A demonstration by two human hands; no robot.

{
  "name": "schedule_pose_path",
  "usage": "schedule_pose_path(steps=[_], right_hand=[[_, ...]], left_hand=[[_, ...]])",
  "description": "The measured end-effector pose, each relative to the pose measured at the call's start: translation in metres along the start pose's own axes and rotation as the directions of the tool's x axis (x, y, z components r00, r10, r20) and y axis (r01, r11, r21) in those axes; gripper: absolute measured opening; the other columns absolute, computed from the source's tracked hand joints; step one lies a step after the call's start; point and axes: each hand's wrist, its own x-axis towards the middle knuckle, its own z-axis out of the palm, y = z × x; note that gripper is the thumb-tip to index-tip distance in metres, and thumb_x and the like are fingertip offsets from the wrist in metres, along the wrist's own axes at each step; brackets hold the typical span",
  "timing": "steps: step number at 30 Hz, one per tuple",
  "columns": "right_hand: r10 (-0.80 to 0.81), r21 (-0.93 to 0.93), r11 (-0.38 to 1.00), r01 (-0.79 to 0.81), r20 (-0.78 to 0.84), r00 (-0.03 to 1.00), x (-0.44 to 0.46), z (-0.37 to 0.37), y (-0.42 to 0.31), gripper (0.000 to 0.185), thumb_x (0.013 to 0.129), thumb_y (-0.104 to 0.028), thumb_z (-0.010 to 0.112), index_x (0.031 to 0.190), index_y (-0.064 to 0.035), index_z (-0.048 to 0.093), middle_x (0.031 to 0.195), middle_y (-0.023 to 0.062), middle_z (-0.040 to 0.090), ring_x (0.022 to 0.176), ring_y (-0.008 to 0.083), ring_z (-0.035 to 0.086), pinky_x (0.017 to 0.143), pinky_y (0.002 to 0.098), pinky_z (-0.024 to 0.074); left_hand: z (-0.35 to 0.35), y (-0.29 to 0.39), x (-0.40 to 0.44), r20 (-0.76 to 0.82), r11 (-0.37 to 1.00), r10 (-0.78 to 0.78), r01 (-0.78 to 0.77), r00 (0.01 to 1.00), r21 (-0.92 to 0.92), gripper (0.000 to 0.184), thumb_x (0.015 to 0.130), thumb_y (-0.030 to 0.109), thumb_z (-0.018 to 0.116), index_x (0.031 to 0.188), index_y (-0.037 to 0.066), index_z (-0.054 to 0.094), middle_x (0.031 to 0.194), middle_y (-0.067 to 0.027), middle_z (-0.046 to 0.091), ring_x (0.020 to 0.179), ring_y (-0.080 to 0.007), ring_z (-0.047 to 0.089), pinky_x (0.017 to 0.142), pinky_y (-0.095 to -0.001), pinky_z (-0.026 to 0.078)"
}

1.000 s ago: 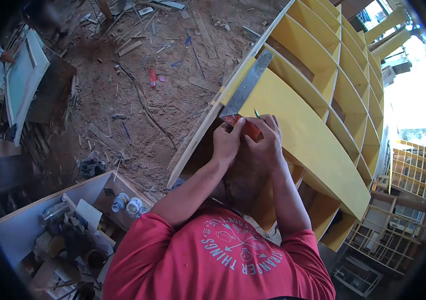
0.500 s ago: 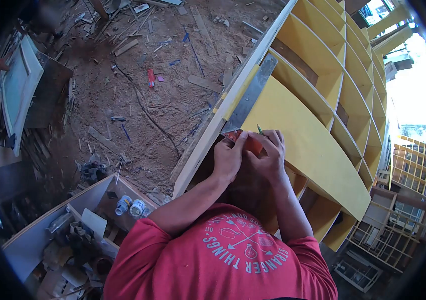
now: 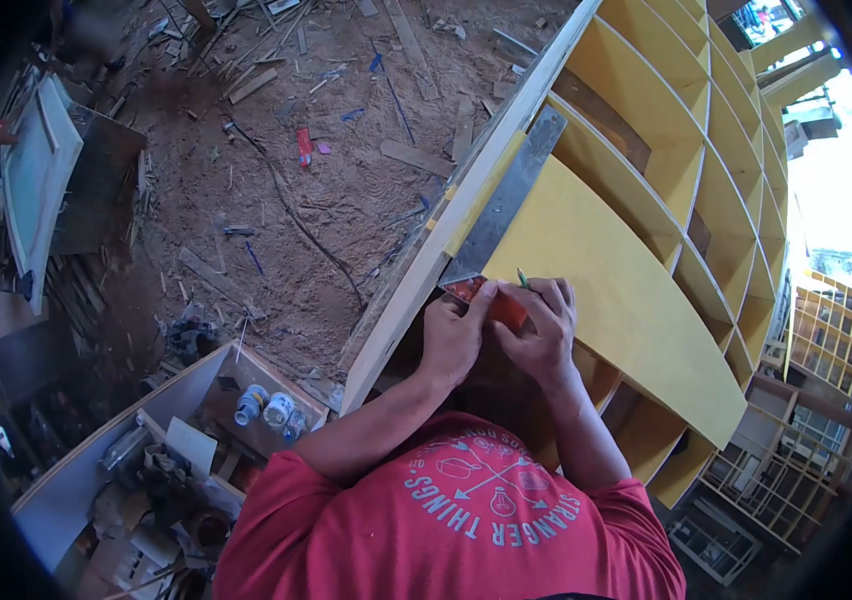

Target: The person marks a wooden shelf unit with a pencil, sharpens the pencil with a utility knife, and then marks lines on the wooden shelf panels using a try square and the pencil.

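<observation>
A carpenter's square lies on a curved yellow panel, its grey metal blade along the panel's left edge and its orange-red handle across the near end. My left hand is closed on the left end of that handle, thumb on top. Beside it, my right hand pinches a green pencil, tip pointing up and away, over the panel's near edge. The right thumb and fingers also rest near the handle; whether they press on it is hard to tell.
Yellow ribbed framework curves away at right. A pale timber rail runs along its left side. At lower left stands a wooden box with bottles. Wood scraps and a dark cable lie on the dirt floor.
The view has shifted slightly, and both hands appear a little lower. The right fingers have moved slightly around the pencil; the left hand keeps its hold on the square.
</observation>
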Motion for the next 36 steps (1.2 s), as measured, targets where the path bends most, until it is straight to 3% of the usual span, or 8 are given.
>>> schedule_pose_path(steps=[9,12,15,18,22,27,32,36], right_hand=[[0.003,-0.017,1.0,-0.003,0.024,1.0,-0.001,0.0,0.003,0.057,0.06,-0.013,0.091,0.116,-0.0079,0.081,0.105,0.0115,0.069,0.099,0.0341,0.064,0.09,0.0458,0.0535],[0.008,0.066,0.998,-0.016,0.121,0.993,0.008,-0.013,0.002,0.065,0.066,-0.015,0.093,0.128,-0.0063,0.076,0.108,0.0116,0.07,0.101,0.0315,0.065,0.093,0.0455,0.0538],[0.241,0.354,0.887,-0.295,0.188,0.952,0.026,-0.034,-0.011,0.064,0.077,-0.018,0.092,0.137,-0.0077,0.071,0.111,0.0108,0.071,0.109,0.0307,0.067,0.1,0.0445,0.0521],[0.325,0.438,0.793,-0.423,0.282,0.903,0.039,-0.034,-0.005,0.063,0.082,-0.014,0.09,0.14,-0.0068,0.068,0.118,0.0118,0.073,0.12,0.0298,0.067,0.107,0.0441,0.0513],[0.073,0.295,0.938,-0.184,0.348,0.934,0.044,-0.028,-0.004,0.06,0.083,-0.016,0.09,0.139,-0.0071,0.069,0.125,0.0145,0.073,0.125,0.0349,0.066,0.11,0.0462,0.0502],[0.042,0.277,0.951,-0.136,0.32,0.946,0.033,-0.023,0.003,0.062,0.072,-0.012,0.089,0.132,-0.0087,0.071,0.122,0.0135,0.073,0.115,0.0369,0.065,0.106,0.0471,0.0517],[-0.011,0.242,0.969,-0.054,0.259,0.966,0.029,-0.015,0.01,0.056,0.067,-0.011,0.087,0.121,-0.0068,0.073,0.118,0.0114,0.075,0.11,0.0341,0.065,0.1,0.0449,0.0555],[-0.014,0.252,0.966,-0.053,0.256,0.967,0.028,-0.015,0.009,0.056,0.066,-0.011,0.087,0.121,-0.0064,0.073,0.117,0.0111,0.075,0.11,0.0341,0.064,0.1,0.0451,0.0554]], left_hand=[[-0.002,-0.007,0.002,0.001,1.0,-0.002,0.002,1.0,0.0,0.024,0.111,0.023,0.072,0.114,0.0,0.079,0.1,-0.0042,0.08,0.086,-0.0088,0.073,0.076,-0.026,0.058],[-0.001,-0.001,0.001,-0.008,0.999,-0.017,0.018,1.0,0.035,0.025,0.111,0.024,0.072,0.114,0.0,0.078,0.103,-0.0053,0.08,0.087,-0.0095,0.074,0.079,-0.0273,0.059],[-0.006,-0.015,0.007,0.016,1.0,-0.003,0.003,1.0,0.017,0.025,0.111,0.025,0.072,0.114,0.001,0.077,0.105,-0.0063,0.08,0.087,-0.0104,0.075,0.077,-0.0281,0.061],[0.001,0.004,0.001,0.026,0.987,-0.13,0.132,0.991,-0.089,0.025,0.111,0.025,0.072,0.115,0.001,0.076,0.105,-0.0068,0.079,0.087,-0.011,0.075,0.074,-0.0283,0.062],[0.004,0.005,0.0,-0.002,0.992,-0.102,0.101,0.995,-0.07,0.027,0.112,0.025,0.071,0.106,0.0,0.079,0.096,-0.0051,0.08,0.083,-0.0079,0.072,0.073,-0.0256,0.056],[0.0,0.001,0.003,0.008,0.997,0.003,-0.004,1.0,0.072,0.026,0.112,0.026,0.071,0.105,0.002,0.079,0.094,-0.0034,0.079,0.081,-0.0053,0.07,0.068,-0.0242,0.054],[0.002,0.002,0.001,0.023,1.0,-0.02,0.02,1.0,-0.005,0.026,0.112,0.025,0.071,0.106,0.002,0.08,0.094,-0.002,0.078,0.079,-0.0048,0.069,0.067,-0.0248,0.054],[0.0,-0.002,0.002,0.026,1.0,-0.025,0.025,0.999,-0.016,0.026,0.112,0.025,0.07,0.106,0.001,0.08,0.094,-0.0019,0.078,0.079,-0.0051,0.069,0.066,-0.0249,0.055]])
